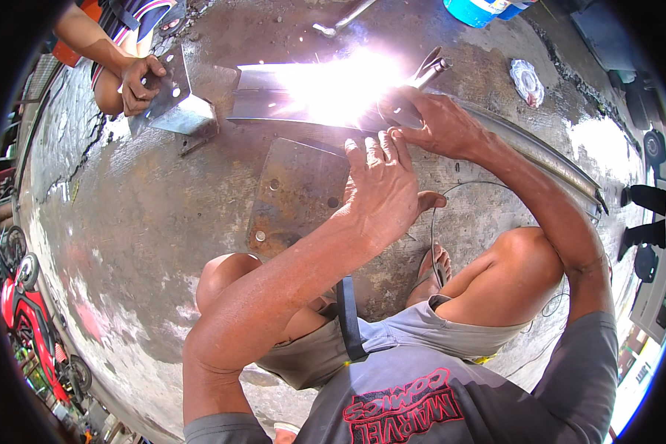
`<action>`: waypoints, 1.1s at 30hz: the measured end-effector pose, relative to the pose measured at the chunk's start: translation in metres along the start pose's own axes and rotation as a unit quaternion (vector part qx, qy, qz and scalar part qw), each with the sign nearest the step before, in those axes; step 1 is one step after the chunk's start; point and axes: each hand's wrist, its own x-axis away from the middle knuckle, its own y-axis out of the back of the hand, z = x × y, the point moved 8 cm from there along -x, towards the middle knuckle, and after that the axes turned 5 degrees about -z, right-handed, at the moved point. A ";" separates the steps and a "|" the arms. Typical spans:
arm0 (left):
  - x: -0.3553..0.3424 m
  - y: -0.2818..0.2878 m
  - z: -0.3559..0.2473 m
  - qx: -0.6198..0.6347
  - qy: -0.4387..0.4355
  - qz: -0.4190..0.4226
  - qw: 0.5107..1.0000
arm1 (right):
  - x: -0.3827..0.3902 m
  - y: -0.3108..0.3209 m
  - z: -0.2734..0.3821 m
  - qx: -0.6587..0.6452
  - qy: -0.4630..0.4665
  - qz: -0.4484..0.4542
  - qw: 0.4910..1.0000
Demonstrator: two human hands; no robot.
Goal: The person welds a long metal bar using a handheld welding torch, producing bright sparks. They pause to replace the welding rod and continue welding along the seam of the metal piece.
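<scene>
A white welding arc [348, 85] glares over a long shiny metal channel [263, 96], hiding its middle. Close to the right side of the glare, my right hand [440, 124] has its fingers curled round what looks like a welding electrode holder [435, 68], mostly hidden by hand and light. My left hand [381, 181] reaches in just below, palm down with fingers stretched out, the fingertips at the near edge of the metal and close to my right thumb. Under that hand a flat rusty metal plate [296, 185] with round holes lies on the ground.
At the upper left another person's hand [140, 85] grips a bent metal bracket [185, 115]. A long metal bar [533, 144] runs off to the right. A hammer [340, 21], a blue bucket [472, 11] and a clear plastic roll [527, 81] lie beyond. A thin cable [459, 185] curves beside my foot.
</scene>
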 end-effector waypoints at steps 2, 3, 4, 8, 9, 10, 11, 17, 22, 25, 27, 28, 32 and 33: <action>0.001 -0.002 0.003 -0.004 0.009 0.007 1.000 | -0.001 -0.002 0.007 -0.020 -0.012 0.014 1.000; 0.001 0.000 0.001 -0.012 0.012 0.016 1.000 | 0.000 0.001 0.012 -0.034 0.004 -0.004 0.999; 0.001 0.001 0.000 -0.020 0.015 0.024 0.999 | 0.001 0.005 0.015 -0.049 0.019 -0.022 0.998; 0.001 -0.001 0.001 0.002 -0.008 -0.006 1.000 | 0.001 0.002 0.006 -0.007 0.020 -0.028 0.999; 0.001 -0.002 -0.001 -0.002 -0.006 0.000 1.000 | 0.000 0.001 0.003 -0.013 0.010 -0.016 1.000; 0.000 0.000 -0.002 0.000 -0.006 -0.005 1.000 | 0.000 0.001 0.001 -0.005 0.031 -0.031 0.999; 0.000 0.001 -0.003 0.001 -0.006 -0.010 1.000 | 0.000 -0.001 -0.003 0.003 0.052 -0.045 0.998; 0.001 -0.001 0.001 -0.005 0.005 0.002 1.000 | 0.001 0.004 0.013 -0.047 0.058 -0.040 0.996; 0.001 0.002 0.000 -0.012 0.000 -0.047 0.999 | -0.002 -0.005 -0.003 0.020 0.028 -0.023 0.999; -0.001 0.001 0.003 0.016 -0.006 -0.036 0.999 | -0.006 -0.005 -0.004 -0.003 0.055 -0.035 0.998; -0.001 0.001 0.001 0.005 0.004 -0.024 1.000 | -0.003 -0.003 0.000 -0.024 0.057 -0.040 0.997; -0.001 0.001 0.000 0.000 0.009 -0.018 1.000 | -0.002 -0.002 0.002 -0.034 0.058 -0.042 0.997; 0.000 0.001 -0.002 -0.004 0.003 -0.055 0.998 | -0.003 -0.004 -0.010 -0.012 0.053 -0.034 0.998; 0.000 0.001 -0.001 -0.003 0.001 -0.050 0.999 | -0.002 -0.002 -0.005 -0.031 0.057 -0.032 0.997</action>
